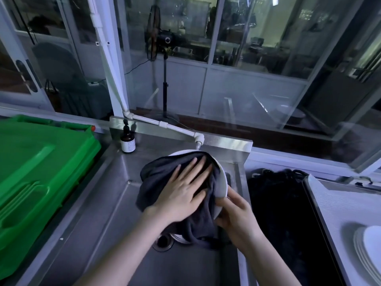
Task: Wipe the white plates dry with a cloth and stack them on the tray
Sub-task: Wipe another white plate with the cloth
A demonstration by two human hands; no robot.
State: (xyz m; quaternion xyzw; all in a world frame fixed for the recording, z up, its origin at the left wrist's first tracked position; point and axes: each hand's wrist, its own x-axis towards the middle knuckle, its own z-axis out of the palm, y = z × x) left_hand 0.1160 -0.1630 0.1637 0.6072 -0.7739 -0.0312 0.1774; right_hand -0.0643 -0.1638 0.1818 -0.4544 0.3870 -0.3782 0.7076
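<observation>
Over the steel sink (115, 203) a white plate (222, 182) is held tilted, most of it covered by a dark grey cloth (156, 182). My left hand (185, 190) lies flat on the cloth with straight, spread fingers and presses it against the plate's face. My right hand (237, 213) grips the plate's lower right rim, fingers curled round the edge. A stack of white plates (369, 250) sits on the pale tray (329, 203) at the right.
A green plastic crate (41, 172) fills the left counter. A brown pump bottle (127, 141) stands at the sink's back left corner. A white tap (199, 139) hangs just behind the plate. A black mat (284, 213) lies between sink and tray. The drain (162, 242) is below the cloth.
</observation>
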